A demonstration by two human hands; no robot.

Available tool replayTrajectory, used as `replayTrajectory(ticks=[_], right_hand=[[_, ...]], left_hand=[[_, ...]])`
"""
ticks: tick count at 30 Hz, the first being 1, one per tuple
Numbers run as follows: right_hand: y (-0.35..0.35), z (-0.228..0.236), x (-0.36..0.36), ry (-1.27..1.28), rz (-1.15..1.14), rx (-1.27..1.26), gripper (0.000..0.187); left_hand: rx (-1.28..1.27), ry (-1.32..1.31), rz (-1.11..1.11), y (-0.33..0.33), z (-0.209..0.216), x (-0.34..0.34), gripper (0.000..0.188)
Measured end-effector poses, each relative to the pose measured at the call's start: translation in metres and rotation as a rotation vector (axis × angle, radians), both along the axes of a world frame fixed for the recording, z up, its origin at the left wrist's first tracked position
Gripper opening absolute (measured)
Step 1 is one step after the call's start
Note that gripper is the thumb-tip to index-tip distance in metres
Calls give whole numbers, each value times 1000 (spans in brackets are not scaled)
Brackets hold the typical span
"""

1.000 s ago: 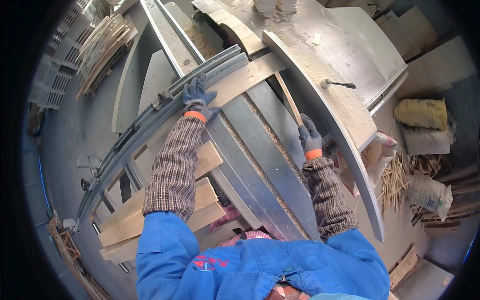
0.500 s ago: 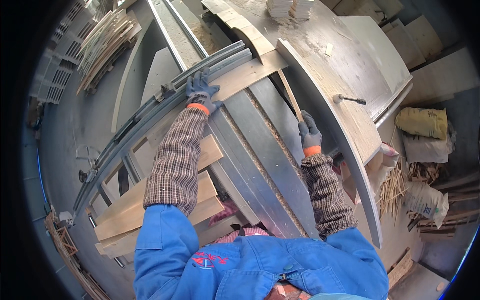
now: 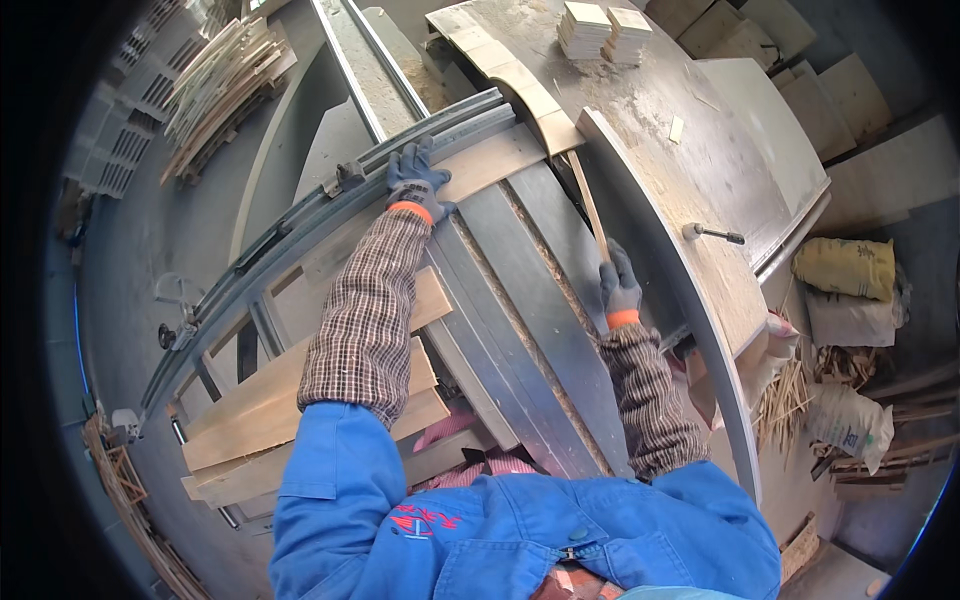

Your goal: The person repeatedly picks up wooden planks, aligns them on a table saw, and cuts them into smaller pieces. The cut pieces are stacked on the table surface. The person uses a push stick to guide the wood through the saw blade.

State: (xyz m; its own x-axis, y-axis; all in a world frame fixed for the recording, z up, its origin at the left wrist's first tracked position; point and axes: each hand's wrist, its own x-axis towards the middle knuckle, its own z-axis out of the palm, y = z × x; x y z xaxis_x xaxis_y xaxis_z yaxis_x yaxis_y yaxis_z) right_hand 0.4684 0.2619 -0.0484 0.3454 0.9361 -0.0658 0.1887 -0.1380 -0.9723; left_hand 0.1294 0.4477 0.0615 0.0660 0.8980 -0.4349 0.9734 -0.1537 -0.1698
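Note:
My left hand, in a grey glove, grips the left end of a pale wooden board that lies across the saw table against a metal fence. Its fingers reach over the fence, and the thumb lies along the board. A thin wooden stick is pinched in my right hand, lower down on the metal saw table. The stick's far tip meets a small cut wood block, the nearest of a row of similar blocks curving away from me.
Beside the stick runs a long rip fence with a knobbed handle. Small stacks of blocks stand farther back. Boards lie by my left arm. Sacks and scrap sticks lie on the right.
The board's right end now shows as a separate block at the near end of the row. Both hands have kept their grips, and the stick's tip now meets that block.

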Motion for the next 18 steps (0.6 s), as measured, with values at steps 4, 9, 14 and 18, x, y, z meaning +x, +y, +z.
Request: replayTrajectory(ticks=[4,9,14,18], right_hand=[[-52,-34,37,32,-57,-91,42],[-96,-50,76,0,-116,-157,44],[-114,-28,51,-148,-38,-24,44],[-125,-16,39,-232,-6,2,45]], left_hand=[[-7,16,10,1,-21,35,71],[1,42,-7,12,-31,66,69],[18,23,-10,-1,-23,38,65],[132,-22,-64,-25,-45,19,66]])
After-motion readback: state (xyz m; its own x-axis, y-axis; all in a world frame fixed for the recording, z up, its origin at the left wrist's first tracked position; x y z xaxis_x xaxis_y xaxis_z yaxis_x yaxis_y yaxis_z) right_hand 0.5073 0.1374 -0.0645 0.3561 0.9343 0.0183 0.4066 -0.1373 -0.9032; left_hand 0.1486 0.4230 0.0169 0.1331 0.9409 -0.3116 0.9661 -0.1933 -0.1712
